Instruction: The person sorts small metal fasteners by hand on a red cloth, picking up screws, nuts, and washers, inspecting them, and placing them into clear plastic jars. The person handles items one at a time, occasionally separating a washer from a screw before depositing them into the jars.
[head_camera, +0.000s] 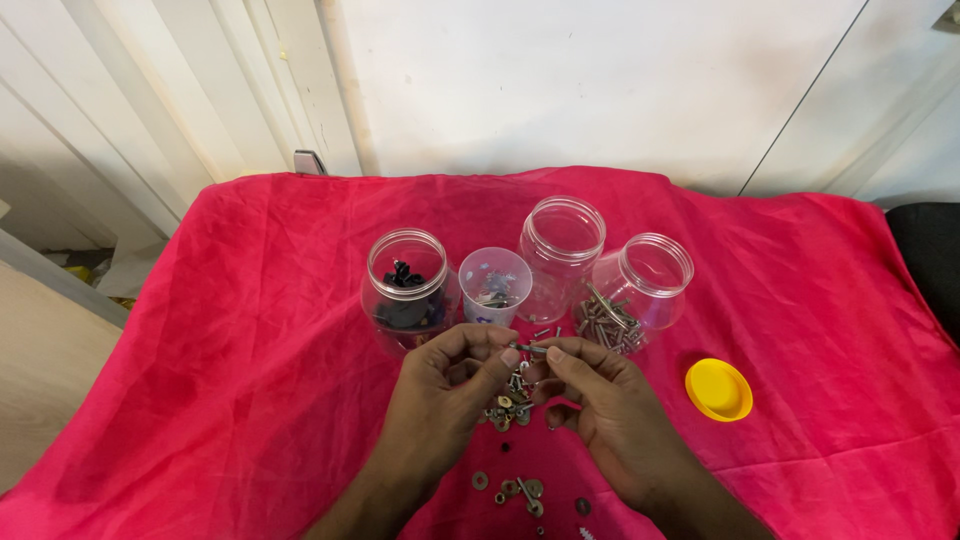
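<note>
My left hand and my right hand meet over the red cloth, fingertips pinching a small metal bolt between them. Beneath the hands lies a loose pile of small screws, nuts and washers. Behind the hands stand three clear jars and a small plastic cup: the left jar holds black parts, the cup holds small metal pieces, the middle jar looks empty, and the right jar leans and holds silver screws.
A yellow lid lies on the cloth to the right of my hands. More washers and nuts are scattered near the front edge. White wall panels rise behind the table; a dark object sits at far right.
</note>
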